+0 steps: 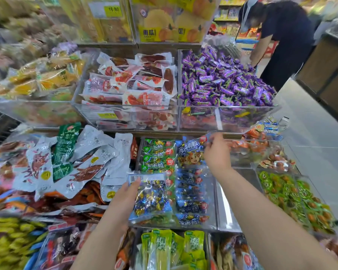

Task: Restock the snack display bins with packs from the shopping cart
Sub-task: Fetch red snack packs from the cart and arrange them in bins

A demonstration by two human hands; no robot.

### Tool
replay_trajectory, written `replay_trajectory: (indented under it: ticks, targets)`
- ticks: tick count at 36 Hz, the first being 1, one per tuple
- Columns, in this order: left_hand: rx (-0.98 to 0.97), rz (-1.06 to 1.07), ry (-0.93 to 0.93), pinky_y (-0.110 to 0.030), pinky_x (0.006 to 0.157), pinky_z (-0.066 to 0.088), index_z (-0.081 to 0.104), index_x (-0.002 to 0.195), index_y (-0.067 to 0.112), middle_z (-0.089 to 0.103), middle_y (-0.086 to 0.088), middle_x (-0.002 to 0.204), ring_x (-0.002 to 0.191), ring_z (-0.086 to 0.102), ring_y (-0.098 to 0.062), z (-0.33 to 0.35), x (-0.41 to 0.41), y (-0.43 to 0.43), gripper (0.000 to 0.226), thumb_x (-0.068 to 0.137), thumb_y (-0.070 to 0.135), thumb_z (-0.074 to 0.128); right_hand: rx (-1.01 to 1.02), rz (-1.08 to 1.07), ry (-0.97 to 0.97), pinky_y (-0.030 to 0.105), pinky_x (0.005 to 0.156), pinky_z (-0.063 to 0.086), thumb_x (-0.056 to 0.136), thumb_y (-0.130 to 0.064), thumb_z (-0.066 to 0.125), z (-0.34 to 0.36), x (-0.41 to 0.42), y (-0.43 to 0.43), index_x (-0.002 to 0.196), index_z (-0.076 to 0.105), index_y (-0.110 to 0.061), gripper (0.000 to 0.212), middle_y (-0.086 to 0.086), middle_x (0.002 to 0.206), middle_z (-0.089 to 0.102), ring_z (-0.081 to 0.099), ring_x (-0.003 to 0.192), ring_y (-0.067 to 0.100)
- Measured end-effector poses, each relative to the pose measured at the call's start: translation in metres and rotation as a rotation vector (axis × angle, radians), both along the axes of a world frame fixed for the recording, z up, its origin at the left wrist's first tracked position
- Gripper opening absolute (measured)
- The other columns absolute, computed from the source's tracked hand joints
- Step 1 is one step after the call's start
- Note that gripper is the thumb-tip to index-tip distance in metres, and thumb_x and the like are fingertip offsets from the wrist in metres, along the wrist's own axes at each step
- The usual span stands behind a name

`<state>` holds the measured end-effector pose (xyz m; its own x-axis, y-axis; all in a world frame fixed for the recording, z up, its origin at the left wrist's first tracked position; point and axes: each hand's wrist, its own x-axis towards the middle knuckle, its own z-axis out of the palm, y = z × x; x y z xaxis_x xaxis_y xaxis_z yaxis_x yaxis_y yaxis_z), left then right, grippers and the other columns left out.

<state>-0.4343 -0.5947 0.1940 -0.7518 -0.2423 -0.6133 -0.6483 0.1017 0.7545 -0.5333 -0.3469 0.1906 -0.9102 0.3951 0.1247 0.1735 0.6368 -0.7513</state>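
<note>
My left hand grips a clear blue pack of wrapped candies by its left edge, back side up with the barcode showing, over the clear acrylic bin. My right hand pinches the top corner of another blue pack at the far end of the same bin. Blue packs fill the bin's right row and green packs its left row. The shopping cart is not in view.
Grey and green pouches are heaped to the left. Upper bins hold red sausage packs and purple candies. Green sweets lie to the right, yellow-green packs in front. A person in dark clothes bends over at the far right aisle.
</note>
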Motion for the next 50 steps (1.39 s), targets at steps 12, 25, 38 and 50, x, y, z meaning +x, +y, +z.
replay_trajectory:
  ticks: [12, 25, 38, 50]
  targets:
    - [0.055, 0.007, -0.003, -0.052, 0.114, 0.020, 0.020, 0.153, 0.027, 0.015, 0.008, 0.160, 0.146, 0.019, -0.022, -0.001, 0.002, -0.006, 0.073, 0.093, 0.056, 0.048, 0.866, 0.348, -0.252, 0.048, 0.116, -0.003, 0.082, -0.003, 0.054, -0.031, -0.011, -0.012, 0.151, 0.004, -0.013, 0.085, 0.019, 0.156, -0.009, -0.010, 0.143, 0.038]
    - [0.100, 0.003, 0.060, -0.047, 0.114, 0.021, 0.024, 0.152, 0.026, 0.019, 0.008, 0.159, 0.144, 0.023, -0.021, 0.002, 0.000, -0.006, 0.071, 0.092, 0.053, 0.050, 1.119, 0.476, -0.331, 0.050, 0.113, -0.010, 0.092, -0.016, 0.040, -0.055, -0.030, -0.018, 0.133, -0.038, -0.011, 0.088, 0.008, 0.158, -0.006, -0.010, 0.145, 0.030]
    - [0.356, 0.080, 0.028, -0.044, 0.115, 0.027, 0.044, 0.142, 0.015, 0.045, -0.006, 0.147, 0.132, 0.045, -0.018, 0.000, -0.007, -0.012, 0.045, 0.100, 0.032, 0.047, 1.176, 0.538, -0.540, 0.056, 0.107, -0.020, 0.097, -0.027, 0.032, -0.057, -0.029, -0.021, 0.128, -0.041, -0.015, 0.080, 0.013, 0.152, -0.031, -0.034, 0.135, 0.038]
    - [0.603, 0.204, 0.134, -0.023, 0.043, 0.049, 0.049, 0.100, 0.002, 0.058, -0.010, 0.070, 0.044, 0.056, -0.014, 0.020, -0.006, 0.015, 0.007, 0.098, 0.007, 0.045, 0.233, 0.961, 0.123, 0.026, 0.114, 0.023, 0.087, -0.031, 0.057, 0.024, 0.082, -0.042, 0.138, 0.046, -0.013, 0.056, 0.004, 0.142, 0.043, 0.034, 0.134, 0.013]
